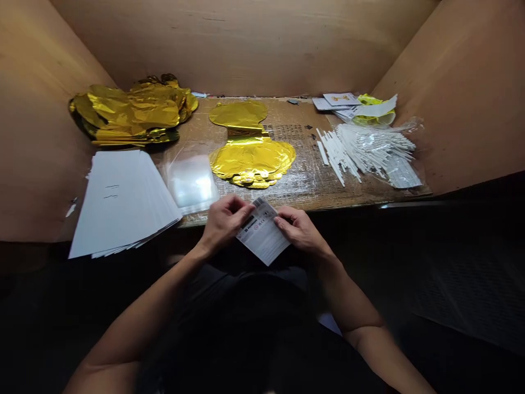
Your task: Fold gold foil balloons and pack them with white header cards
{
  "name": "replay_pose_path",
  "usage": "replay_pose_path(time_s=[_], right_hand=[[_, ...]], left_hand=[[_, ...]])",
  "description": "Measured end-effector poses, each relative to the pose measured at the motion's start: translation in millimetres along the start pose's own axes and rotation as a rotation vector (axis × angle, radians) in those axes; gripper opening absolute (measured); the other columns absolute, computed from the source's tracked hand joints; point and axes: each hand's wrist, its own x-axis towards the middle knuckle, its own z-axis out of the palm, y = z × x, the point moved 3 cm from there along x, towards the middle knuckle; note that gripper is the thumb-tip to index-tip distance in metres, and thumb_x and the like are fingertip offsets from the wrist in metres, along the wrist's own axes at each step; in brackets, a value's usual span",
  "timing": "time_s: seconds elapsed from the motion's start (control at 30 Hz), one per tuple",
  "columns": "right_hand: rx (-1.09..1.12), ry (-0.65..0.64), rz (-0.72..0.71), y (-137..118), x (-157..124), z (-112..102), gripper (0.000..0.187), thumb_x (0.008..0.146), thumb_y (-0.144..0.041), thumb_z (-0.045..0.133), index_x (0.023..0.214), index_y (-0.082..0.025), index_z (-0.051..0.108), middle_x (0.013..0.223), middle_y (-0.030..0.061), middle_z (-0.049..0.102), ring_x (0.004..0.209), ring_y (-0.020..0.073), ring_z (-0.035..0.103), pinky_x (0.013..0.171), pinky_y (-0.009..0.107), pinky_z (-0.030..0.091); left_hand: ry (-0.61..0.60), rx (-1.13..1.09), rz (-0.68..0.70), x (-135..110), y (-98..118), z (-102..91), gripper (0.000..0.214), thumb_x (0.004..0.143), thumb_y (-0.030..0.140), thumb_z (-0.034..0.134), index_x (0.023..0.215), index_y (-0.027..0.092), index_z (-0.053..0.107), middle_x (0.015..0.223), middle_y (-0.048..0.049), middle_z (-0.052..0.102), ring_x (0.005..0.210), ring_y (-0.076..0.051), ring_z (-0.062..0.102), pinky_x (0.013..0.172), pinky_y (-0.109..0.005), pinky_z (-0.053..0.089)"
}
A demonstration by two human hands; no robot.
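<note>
My left hand (225, 223) and right hand (299, 230) have their grips clamped on a barcoded paper card (261, 232) just off the table (311, 186) edge; a loosened pinch could drop it.

You are facing a cardboard-topped bench (311, 164), and it is carrying gold foil balloons (131, 109) heaped at upper left, a flat foil balloon (246, 148) at center, stacked white paper (123, 202) at lower left, clear plastic bags (191, 183) just beside it, white sticks (361, 150) at right, and printed cards (338, 101) at upper right.
</note>
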Motion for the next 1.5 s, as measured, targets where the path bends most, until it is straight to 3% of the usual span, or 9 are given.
replay_pose_path(time_s=[0.1, 0.23, 0.4, 0.5, 0.6, 0.77, 0.97, 1.13, 1.5], right_hand=[[0.016, 0.17, -0.033, -3, 5, 3, 0.025, 0.102, -0.033, 0.058, 0.082, -0.019, 0.066, 0.085, 0.0029, 0.061, 0.084, 0.0182, 0.056, 0.08, 0.032, 0.044], [0.046, 0.107, -0.074, -11, 20, 9, 0.026, 0.1, -0.034, 0.059, 0.08, -0.019, 0.067, 0.083, 0.0019, 0.062, 0.083, 0.0177, 0.058, 0.079, 0.031, 0.045], [0.008, 0.242, -0.144, -17, 36, 1, 0.025, 0.1, -0.036, 0.06, 0.087, -0.019, 0.071, 0.086, 0.0026, 0.067, 0.084, 0.0175, 0.061, 0.08, 0.03, 0.047], [-0.194, 0.388, -0.09, -3, 38, -44, 0.029, 0.105, -0.041, 0.056, 0.102, -0.019, 0.075, 0.1, 0.0069, 0.073, 0.093, 0.0203, 0.064, 0.085, 0.032, 0.05], [-0.65, 0.808, 0.306, 28, 27, -121, 0.03, 0.106, -0.041, 0.057, 0.106, -0.015, 0.073, 0.116, 0.0176, 0.072, 0.107, 0.0277, 0.065, 0.094, 0.039, 0.049], [-0.981, 0.643, 0.633, 64, 12, -174, 0.028, 0.107, -0.034, 0.056, 0.115, -0.011, 0.07, 0.125, 0.0255, 0.071, 0.115, 0.034, 0.067, 0.097, 0.041, 0.045], [-0.382, 0.402, 0.279, 20, 0, -93, 0.036, 0.106, -0.048, 0.053, 0.085, -0.02, 0.061, 0.072, 0.0017, 0.059, 0.067, 0.0181, 0.052, 0.065, 0.03, 0.039], [-0.096, 0.086, 0.12, -21, 2, -4, 0.037, 0.104, -0.048, 0.054, 0.08, -0.021, 0.058, 0.072, -0.002, 0.054, 0.067, 0.0143, 0.046, 0.063, 0.028, 0.036], [0.45, -0.079, 0.219, 11, 25, 32, 0.054, 0.081, -0.07, 0.082, 0.084, -0.021, 0.058, 0.07, -0.0039, 0.059, 0.064, 0.0134, 0.053, 0.061, 0.025, 0.046]], left_hand=[[0.125, -0.226, -0.079, 2, -13, 0.8, 0.043, 0.082, 0.057, 0.086, 0.093, 0.017, 0.074, 0.072, -0.0014, 0.07, 0.057, -0.013, 0.06, 0.053, -0.023, 0.047], [0.309, -0.387, -0.103, 5, -25, 8.4, 0.047, 0.073, 0.054, 0.095, 0.09, 0.015, 0.075, 0.071, -0.001, 0.072, 0.056, -0.013, 0.064, 0.053, -0.022, 0.05], [0.29, -0.639, -0.042, 1, -15, 34.1, 0.053, 0.077, 0.05, 0.094, 0.114, 0.018, 0.072, 0.111, -0.0093, 0.081, 0.094, -0.025, 0.08, 0.089, -0.039, 0.067], [0.359, -0.579, -0.06, -2, -15, 27.7, 0.044, 0.078, 0.038, 0.093, 0.112, 0.019, 0.072, 0.11, -0.0084, 0.081, 0.1, -0.027, 0.08, 0.097, -0.043, 0.066], [0.372, -0.557, -0.172, -3, -21, 11.1, 0.035, 0.08, 0.032, 0.088, 0.108, 0.019, 0.073, 0.104, -0.0074, 0.081, 0.1, -0.029, 0.08, 0.095, -0.045, 0.068], [0.3, -0.601, -0.274, -3, -23, 0.3, 0.033, 0.084, 0.03, 0.082, 0.114, 0.02, 0.074, 0.105, -0.0065, 0.081, 0.103, -0.029, 0.08, 0.094, -0.042, 0.069], [0.323, -0.671, -0.297, -5, -18, 8.2, 0.032, 0.086, 0.027, 0.079, 0.115, 0.018, 0.073, 0.105, -0.0084, 0.081, 0.105, -0.029, 0.079, 0.094, -0.04, 0.068], [0.397, -0.679, -0.227, -12, -20, 13.5, 0.036, 0.085, 0.029, 0.081, 0.118, 0.02, 0.069, 0.114, -0.0083, 0.081, 0.107, -0.028, 0.079, 0.096, -0.04, 0.066], [0.226, -0.61, -0.225, -32, -35, 20.1, 0.057, 0.075, 0.042, 0.094, 0.119, 0.019, 0.066, 0.113, -0.0109, 0.081, 0.095, -0.029, 0.08, 0.086, -0.04, 0.065]])
